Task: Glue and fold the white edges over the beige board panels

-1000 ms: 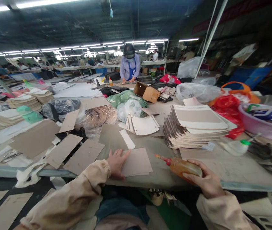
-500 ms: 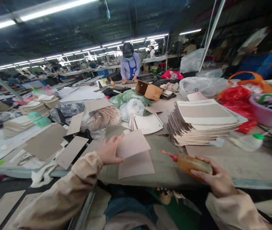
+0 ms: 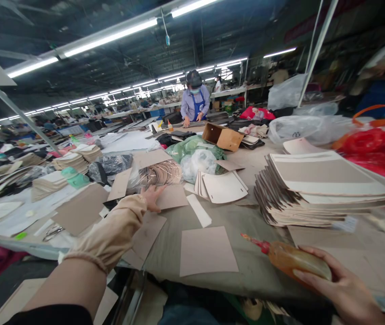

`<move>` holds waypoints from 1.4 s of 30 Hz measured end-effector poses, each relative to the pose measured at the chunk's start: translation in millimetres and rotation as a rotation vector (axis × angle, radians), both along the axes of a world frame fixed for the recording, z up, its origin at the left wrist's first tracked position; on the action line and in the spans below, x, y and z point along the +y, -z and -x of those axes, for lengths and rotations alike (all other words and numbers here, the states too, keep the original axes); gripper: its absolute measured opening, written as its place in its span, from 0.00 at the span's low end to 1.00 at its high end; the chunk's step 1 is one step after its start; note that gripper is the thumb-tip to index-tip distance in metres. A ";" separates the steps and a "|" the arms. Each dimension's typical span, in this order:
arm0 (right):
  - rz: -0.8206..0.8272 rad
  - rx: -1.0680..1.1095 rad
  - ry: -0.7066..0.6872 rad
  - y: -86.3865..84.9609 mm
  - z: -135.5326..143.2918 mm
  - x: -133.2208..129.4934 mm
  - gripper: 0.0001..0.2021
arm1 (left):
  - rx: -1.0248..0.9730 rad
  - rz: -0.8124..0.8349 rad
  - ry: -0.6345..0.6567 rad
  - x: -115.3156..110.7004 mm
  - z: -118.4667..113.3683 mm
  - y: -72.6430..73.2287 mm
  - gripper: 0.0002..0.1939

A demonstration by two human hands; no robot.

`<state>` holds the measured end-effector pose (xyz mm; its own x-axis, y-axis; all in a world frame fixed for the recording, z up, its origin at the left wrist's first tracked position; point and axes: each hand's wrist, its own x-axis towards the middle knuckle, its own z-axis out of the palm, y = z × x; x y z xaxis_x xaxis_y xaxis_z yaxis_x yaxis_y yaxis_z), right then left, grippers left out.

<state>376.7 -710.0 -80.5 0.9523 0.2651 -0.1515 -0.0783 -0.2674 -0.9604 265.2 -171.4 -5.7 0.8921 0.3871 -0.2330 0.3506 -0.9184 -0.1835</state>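
My left hand reaches forward with fingers spread, at the left edge of a flat grey-brown board piece beside a clear plastic bag. It touches that piece without a visible wrap of the fingers. My right hand is closed around a squeeze bottle of amber glue, lying tilted with its red nozzle pointing left. Between the hands, a separate grey-brown board piece lies flat on the table covering. A narrow white strip rests beyond it.
At right stands a tall stack of board panels. Curved white pieces, plastic-wrapped pieces and an open cardboard box lie ahead. Scissors rest at left. A co-worker stands across the table.
The upper board piece has moved left and away with my left hand, exposing the lower piece and a white strip. The view has shifted; my right hand still holds the glue bottle.
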 end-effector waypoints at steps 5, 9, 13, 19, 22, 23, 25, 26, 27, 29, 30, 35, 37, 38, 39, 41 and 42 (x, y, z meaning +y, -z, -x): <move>0.062 0.026 0.001 3.5 -6.3 -2.5 0.32 | 0.019 0.015 -0.085 10.3 -4.9 12.4 0.61; 0.083 0.005 0.005 4.2 -1.7 1.8 0.32 | -0.091 0.063 -0.164 9.1 -0.6 13.7 0.56; 0.019 -0.032 0.007 1.9 6.7 9.2 0.31 | -0.257 0.052 -0.157 6.8 5.7 8.6 0.41; 0.083 -0.037 -0.026 0.7 8.1 12.8 0.32 | -0.689 0.085 0.055 -41.6 21.5 10.7 0.22; 0.081 -0.105 -0.011 -1.0 13.3 16.1 0.30 | -0.779 0.216 0.266 -91.5 53.0 31.6 0.15; 0.073 -0.130 0.000 -1.0 16.1 18.4 0.30 | -0.767 0.253 0.312 -108.0 66.5 41.2 0.13; 0.072 -0.184 0.014 0.6 22.1 25.3 0.29 | -0.767 0.358 0.356 -136.4 93.1 61.4 0.12; 0.079 -0.215 0.003 2.1 25.0 29.9 0.28 | -0.757 0.408 0.362 -147.2 104.3 71.1 0.13; 0.083 -0.254 -0.019 3.9 27.7 35.6 0.28 | -0.758 0.446 0.357 -155.6 113.2 79.7 0.13; 0.084 -0.369 -0.088 6.6 33.5 50.1 0.26 | -0.758 0.493 0.340 -165.1 123.7 92.7 0.13; 0.085 -0.435 -0.126 6.9 37.1 59.1 0.25 | -0.758 0.505 0.339 -166.8 125.7 96.8 0.13; 0.076 -0.699 -0.230 0.5 63.9 114.9 0.19 | -0.782 0.520 0.384 -163.7 123.7 101.9 0.13; 0.050 -0.746 -0.230 -1.7 74.1 136.4 0.18 | -0.811 0.520 0.387 -163.3 123.6 102.7 0.13; 0.049 -0.769 -0.229 -2.2 77.9 145.8 0.18 | -0.826 0.521 0.391 -163.5 123.9 103.6 0.13; 0.059 -0.792 -0.229 -2.4 80.7 154.2 0.18 | -0.842 0.521 0.394 -163.8 124.2 104.6 0.13; 0.092 -0.840 -0.243 -2.5 83.9 167.6 0.19 | -0.865 0.522 0.401 -164.5 124.7 106.7 0.13; 0.106 -0.864 -0.255 -2.6 84.6 172.7 0.19 | -0.872 0.525 0.402 -164.6 124.7 107.5 0.13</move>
